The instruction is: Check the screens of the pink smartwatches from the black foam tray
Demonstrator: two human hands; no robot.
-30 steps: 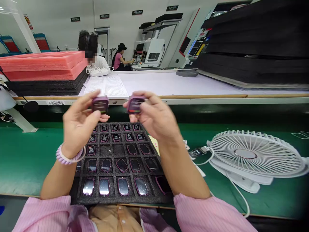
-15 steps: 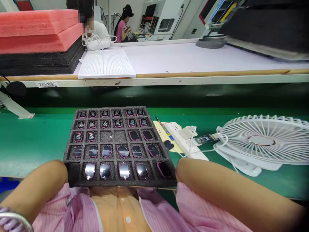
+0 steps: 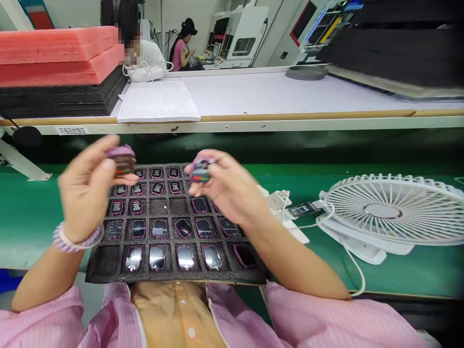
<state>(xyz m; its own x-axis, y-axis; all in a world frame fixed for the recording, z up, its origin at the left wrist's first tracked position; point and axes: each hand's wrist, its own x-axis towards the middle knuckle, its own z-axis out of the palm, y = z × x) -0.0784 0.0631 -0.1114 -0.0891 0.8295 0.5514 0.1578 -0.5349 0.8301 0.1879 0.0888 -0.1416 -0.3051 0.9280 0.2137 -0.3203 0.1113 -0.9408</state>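
Note:
My left hand (image 3: 89,186) is closed on a smartwatch body (image 3: 125,162) with a purple casing, raised above the tray's far left corner. A second purple smartwatch body (image 3: 201,170) is pinched in the fingers of my right hand (image 3: 228,186), over the far right part of the tray. Both held pieces are slightly blurred and show red and green spots. Below them lies a black foam tray (image 3: 105,261) divided into cells, most holding a purple-rimmed watch body. White text shows on several screens at the back; those nearer me are dark. My right hand hides some cells.
On the right stand a white fan (image 3: 395,210) and a white power strip (image 3: 295,232) with cables. The shelf above carries red foam blocks (image 3: 58,48), a printed sheet stack (image 3: 159,101) and black foam sheets (image 3: 395,58). Other people sit beyond.
Both hands, outside the picture earlier, are now raised over the tray, each with a watch body. The arms have swung inward, and the view has shifted slightly.

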